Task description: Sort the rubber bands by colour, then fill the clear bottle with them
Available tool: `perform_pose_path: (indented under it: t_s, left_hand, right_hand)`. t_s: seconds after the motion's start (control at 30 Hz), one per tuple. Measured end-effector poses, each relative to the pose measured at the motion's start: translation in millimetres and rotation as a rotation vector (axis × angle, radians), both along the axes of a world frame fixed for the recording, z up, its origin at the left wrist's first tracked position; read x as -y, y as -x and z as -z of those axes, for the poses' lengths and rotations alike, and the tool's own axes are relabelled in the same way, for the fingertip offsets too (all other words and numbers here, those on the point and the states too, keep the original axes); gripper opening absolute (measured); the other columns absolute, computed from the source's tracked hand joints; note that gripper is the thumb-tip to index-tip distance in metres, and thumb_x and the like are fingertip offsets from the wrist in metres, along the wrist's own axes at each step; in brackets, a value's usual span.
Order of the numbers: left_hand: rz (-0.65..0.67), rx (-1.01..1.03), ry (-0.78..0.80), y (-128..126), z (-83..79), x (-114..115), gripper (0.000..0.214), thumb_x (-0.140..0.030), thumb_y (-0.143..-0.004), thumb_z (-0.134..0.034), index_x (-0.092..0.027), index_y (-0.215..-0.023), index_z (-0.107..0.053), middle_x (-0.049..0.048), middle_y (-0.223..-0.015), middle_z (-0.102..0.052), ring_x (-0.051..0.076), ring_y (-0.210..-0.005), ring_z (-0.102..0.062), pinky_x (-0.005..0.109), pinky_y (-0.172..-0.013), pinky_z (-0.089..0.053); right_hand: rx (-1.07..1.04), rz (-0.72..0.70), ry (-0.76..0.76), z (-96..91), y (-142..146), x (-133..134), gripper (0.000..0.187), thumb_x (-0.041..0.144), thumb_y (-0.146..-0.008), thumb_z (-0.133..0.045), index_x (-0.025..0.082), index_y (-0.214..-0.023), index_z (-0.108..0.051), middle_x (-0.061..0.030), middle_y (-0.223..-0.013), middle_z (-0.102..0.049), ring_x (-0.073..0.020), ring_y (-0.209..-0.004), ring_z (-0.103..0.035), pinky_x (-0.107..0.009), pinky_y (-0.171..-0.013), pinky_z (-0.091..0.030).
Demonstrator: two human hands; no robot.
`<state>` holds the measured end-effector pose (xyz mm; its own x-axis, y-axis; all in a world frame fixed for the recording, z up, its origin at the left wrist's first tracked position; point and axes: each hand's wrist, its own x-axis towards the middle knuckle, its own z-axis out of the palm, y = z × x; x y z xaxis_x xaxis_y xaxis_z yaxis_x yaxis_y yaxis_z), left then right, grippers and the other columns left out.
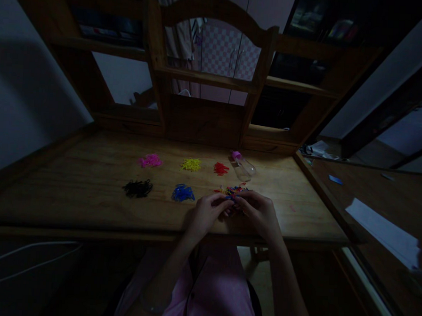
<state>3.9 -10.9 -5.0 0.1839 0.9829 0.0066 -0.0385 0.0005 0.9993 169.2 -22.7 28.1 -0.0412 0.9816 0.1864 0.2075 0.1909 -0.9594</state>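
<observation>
My left hand [208, 213] and my right hand [260, 211] meet over a mixed pile of coloured rubber bands [239, 189] near the desk's front edge. Fingers of both hands are pinched together, with blue rubber bands [231, 197] between the fingertips. Part of the mixed pile is hidden under the hands. To the left lie sorted piles of blue bands [183, 193] and black bands [137, 188]. Behind them are pink bands [150, 160], yellow bands [191, 164] and red bands [221, 168].
A clear bottle with a pink cap [236, 155] lies on its side behind the mixed pile. The wooden desk [89, 189] has a shelf unit [206, 117] at its back. White paper [384, 230] rests on a surface at the right.
</observation>
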Motion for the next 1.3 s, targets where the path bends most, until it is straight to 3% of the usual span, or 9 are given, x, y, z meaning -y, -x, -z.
perform_pose_path:
  t_s: [0.3, 0.47, 0.73, 0.97, 1.3]
  left_hand:
    - [-0.003, 0.006, 0.005, 0, 2.6, -1, 0.027, -0.042, -0.074, -0.070, -0.017, -0.083, -0.071, 0.0035, -0.076, -0.070, 0.015, -0.061, -0.062, 0.024, -0.057, -0.049]
    - [0.014, 0.000, -0.034, 1, -0.4, 1, 0.028, -0.044, -0.076, -0.068, -0.018, -0.085, -0.070, 0.0023, -0.072, -0.069, 0.014, -0.060, -0.061, 0.022, -0.055, -0.047]
    - [-0.008, 0.070, 0.022, 2, 0.2, 0, 0.034, -0.049, -0.076, -0.067, -0.016, -0.082, -0.063, 0.0000, -0.063, -0.062, 0.011, -0.053, -0.056, 0.019, -0.044, -0.041]
    - [-0.020, 0.099, 0.015, 2, 1.0, -2, 0.032, -0.046, -0.073, -0.070, -0.016, -0.081, -0.062, 0.0005, -0.067, -0.064, 0.011, -0.057, -0.059, 0.019, -0.049, -0.045]
    - [-0.038, 0.169, 0.064, 0, 0.1, -3, 0.031, -0.040, -0.070, -0.075, -0.015, -0.081, -0.061, 0.0028, -0.069, -0.069, 0.014, -0.061, -0.065, 0.023, -0.057, -0.051]
  right_hand:
    - [0.046, -0.064, -0.020, -6.1, -5, 0, 0.017, 0.036, -0.079, -0.070, 0.024, -0.090, -0.074, -0.0039, -0.087, -0.073, -0.0215, -0.080, -0.067, -0.031, -0.071, -0.052]
    - [-0.020, -0.072, 0.046, -8.7, -4, -2, 0.020, 0.039, -0.079, -0.068, 0.022, -0.090, -0.074, -0.0035, -0.077, -0.073, -0.0193, -0.070, -0.067, -0.030, -0.066, -0.052]
    - [-0.102, 0.059, 0.062, -2.9, -7, -6, 0.024, 0.042, -0.077, -0.071, 0.021, -0.089, -0.073, -0.0046, -0.085, -0.073, -0.0186, -0.072, -0.067, -0.028, -0.065, -0.052]
    - [-0.094, 0.067, 0.048, -1.9, -10, -9, 0.026, 0.043, -0.076, -0.072, 0.021, -0.090, -0.073, -0.0059, -0.090, -0.074, -0.0216, -0.083, -0.067, -0.033, -0.076, -0.053]
    - [-0.149, 0.054, 0.136, 0.1, -14, -14, 0.031, 0.046, -0.079, -0.068, 0.019, -0.094, -0.072, -0.0054, -0.078, -0.074, -0.0197, -0.067, -0.068, -0.029, -0.063, -0.053]
